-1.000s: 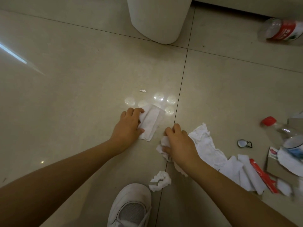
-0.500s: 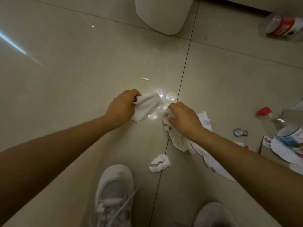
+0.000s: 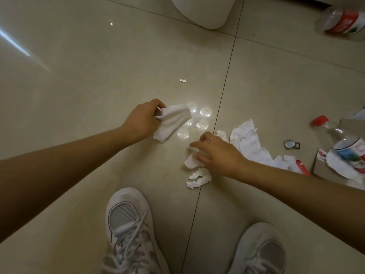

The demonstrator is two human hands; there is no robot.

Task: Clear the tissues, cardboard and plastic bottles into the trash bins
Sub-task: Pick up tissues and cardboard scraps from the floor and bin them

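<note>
My left hand (image 3: pixel 141 120) grips a folded white tissue (image 3: pixel 171 121) just above the tiled floor. My right hand (image 3: pixel 219 153) is lower and to the right, fingers spread and blurred, with a white tissue piece (image 3: pixel 190 163) caught under them. A crumpled tissue (image 3: pixel 198 178) lies directly below that hand. A long heap of tissues (image 3: pixel 246 139) trails off to the right. A clear bottle with a red cap (image 3: pixel 335 135) lies on cardboard (image 3: pixel 322 167) at the right edge. Another bottle with a red label (image 3: pixel 341 20) lies at the top right.
A white trash bin (image 3: pixel 203 12) stands at the top centre. A small metal ring (image 3: pixel 291 144) and a red strip (image 3: pixel 302 169) lie among the litter on the right. My two white shoes (image 3: pixel 128 230) (image 3: pixel 260 252) are at the bottom.
My left hand has lifted its tissue off the floor. My right hand has moved down toward the crumpled tissue, and the long tissue heap lies on the floor to its right.
</note>
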